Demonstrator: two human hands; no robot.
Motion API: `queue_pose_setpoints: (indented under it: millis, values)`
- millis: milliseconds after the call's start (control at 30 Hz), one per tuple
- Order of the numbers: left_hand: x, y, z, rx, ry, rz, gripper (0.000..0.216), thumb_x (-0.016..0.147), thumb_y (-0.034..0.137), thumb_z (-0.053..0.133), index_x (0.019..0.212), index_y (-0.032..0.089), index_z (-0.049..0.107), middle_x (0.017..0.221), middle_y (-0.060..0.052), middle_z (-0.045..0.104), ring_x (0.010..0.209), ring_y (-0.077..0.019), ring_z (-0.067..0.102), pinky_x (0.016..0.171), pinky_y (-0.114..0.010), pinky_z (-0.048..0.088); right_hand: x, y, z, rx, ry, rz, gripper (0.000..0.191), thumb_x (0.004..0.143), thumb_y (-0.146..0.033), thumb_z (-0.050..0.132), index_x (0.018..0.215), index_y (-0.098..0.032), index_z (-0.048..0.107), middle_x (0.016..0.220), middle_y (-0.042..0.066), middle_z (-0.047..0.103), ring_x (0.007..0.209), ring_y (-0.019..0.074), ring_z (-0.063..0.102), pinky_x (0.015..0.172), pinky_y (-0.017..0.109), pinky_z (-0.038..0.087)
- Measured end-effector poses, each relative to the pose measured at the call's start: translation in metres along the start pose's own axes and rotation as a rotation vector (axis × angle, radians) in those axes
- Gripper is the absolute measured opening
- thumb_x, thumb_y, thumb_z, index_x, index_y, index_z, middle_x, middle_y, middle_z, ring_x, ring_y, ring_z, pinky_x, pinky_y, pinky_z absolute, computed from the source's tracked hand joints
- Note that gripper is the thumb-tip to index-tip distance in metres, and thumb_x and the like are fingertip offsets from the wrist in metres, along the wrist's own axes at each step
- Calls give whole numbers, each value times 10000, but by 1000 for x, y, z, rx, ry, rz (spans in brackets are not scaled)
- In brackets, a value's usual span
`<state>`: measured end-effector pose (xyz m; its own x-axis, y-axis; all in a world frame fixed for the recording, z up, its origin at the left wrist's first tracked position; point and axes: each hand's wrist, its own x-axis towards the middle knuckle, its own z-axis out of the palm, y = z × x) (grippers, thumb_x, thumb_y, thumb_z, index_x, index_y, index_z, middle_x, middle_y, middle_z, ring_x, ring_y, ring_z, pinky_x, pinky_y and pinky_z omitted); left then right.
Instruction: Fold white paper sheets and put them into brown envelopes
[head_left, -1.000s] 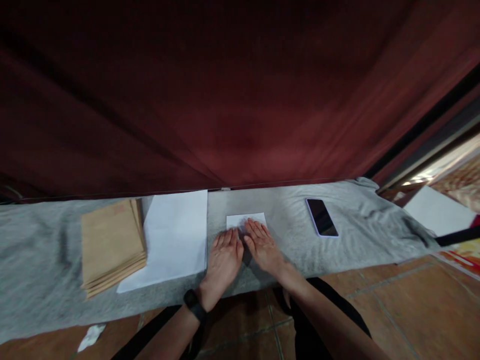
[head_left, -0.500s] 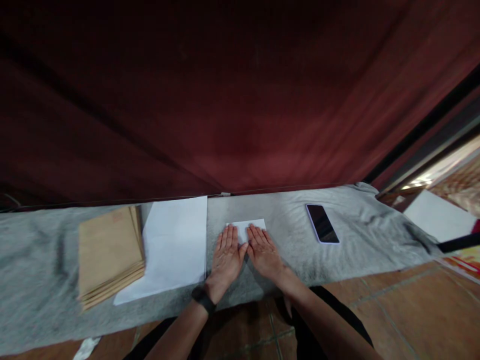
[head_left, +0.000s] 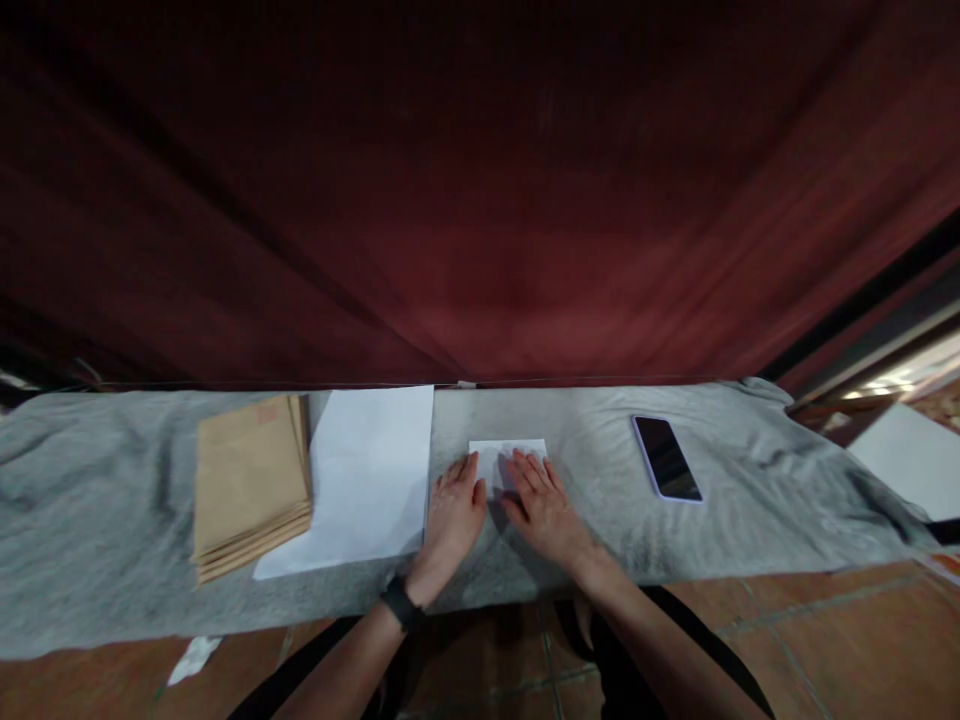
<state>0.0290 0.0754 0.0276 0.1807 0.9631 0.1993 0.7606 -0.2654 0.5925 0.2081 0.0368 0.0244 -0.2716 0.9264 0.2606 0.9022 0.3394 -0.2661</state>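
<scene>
Left hand [head_left: 454,510] and right hand [head_left: 544,500], open and flat, press the folded white paper [head_left: 510,452]; the soft grey cloth [head_left: 615,530] could skew its crease.

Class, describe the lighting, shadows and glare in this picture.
Head view: dim, curtain nearly black at top; left hand and right hand cast soft shadows on the grey cloth; phone screen dark, no glare; brightest patch at far right edge.

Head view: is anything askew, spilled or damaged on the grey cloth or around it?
A crumpled white scrap lies on the floor tiles by the grey cloth's near left edge. The large white sheet sits skewed beside the brown envelopes. Nothing looks spilled or torn.
</scene>
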Motion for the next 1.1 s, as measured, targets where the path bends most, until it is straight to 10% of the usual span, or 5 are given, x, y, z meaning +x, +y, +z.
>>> queue_pose_setpoints:
  millis: [367, 600, 933, 1100]
  values:
    - [14, -2, -13, -1012, 46, -623, 403, 779, 220, 657, 1178, 164, 643, 1143, -110, 724, 955, -205, 695, 784, -314, 537, 4, -22, 2, -67, -55, -27, 547, 953, -325, 519, 1447, -92, 491, 1492, 174, 506, 1353, 307, 496, 1171, 486, 347]
    - [22, 11, -24, -1394, -80, -734, 222, 790, 189, 640, 994, 126, 700, 914, -92, 748, 722, -149, 689, 674, -261, 531, 11, -29, -4, -28, -30, 70, 478, 959, -204, 447, 1428, -148, 523, 1426, 147, 581, 1228, 287, 611, 1050, 428, 484]
    - [13, 27, -16, -1442, -151, -777, 251, 866, 273, 676, 1098, 186, 635, 1045, -86, 741, 864, -180, 723, 744, -286, 573, 35, -16, -32, 1372, 345, 490, 423, 940, -533, 517, 1129, -191, 681, 1043, 77, 766, 1012, 253, 711, 863, 391, 583]
    - [14, 21, -12, -1371, -5, -660, 592, 731, 100, 684, 1305, 190, 571, 1052, -65, 747, 899, -199, 715, 768, -288, 564, 29, -13, -22, 1540, 389, 607, 354, 846, -485, 641, 1028, -183, 665, 1034, 104, 758, 926, 252, 721, 784, 380, 592]
